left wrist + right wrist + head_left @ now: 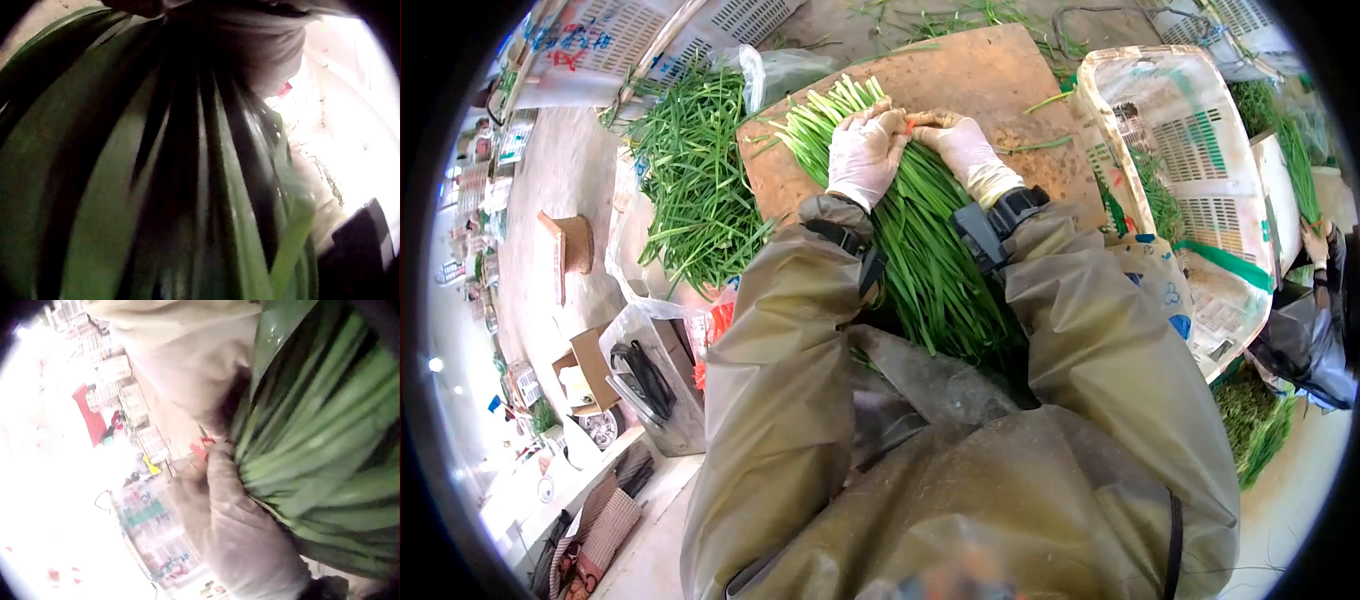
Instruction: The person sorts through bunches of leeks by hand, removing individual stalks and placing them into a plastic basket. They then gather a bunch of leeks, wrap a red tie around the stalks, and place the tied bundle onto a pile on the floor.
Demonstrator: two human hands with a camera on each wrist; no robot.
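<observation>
You had the long bundle of green stalks lying slantwise over the near edge of the board, pale cut ends pointing away and leaf tips trailing towards your lap; your gloved left hand was clamped on it just below the pale ends, fingers curled over the stalks, and your right hand pinched the red band — the fingertips of both hands nearly met there.

The bundle looked light for its bulk and soft, firmer at the pale end, limp and springy through the leaves; its smooth blades seemed likely to slide over one another and to crease or bruise under a hard squeeze. The pale end looked the better place to take hold, close by the band — with the loose leaf end given some support from beneath.

The brown board looked worn and stained, with stray blades on it; a loose heap of greens lay to its left, beside a clear plastic bag; a white slatted crate stood to the right. Farther right, another person's hand was at more greens; away to the left were pale floor, a small stool and an open cardboard box.
</observation>
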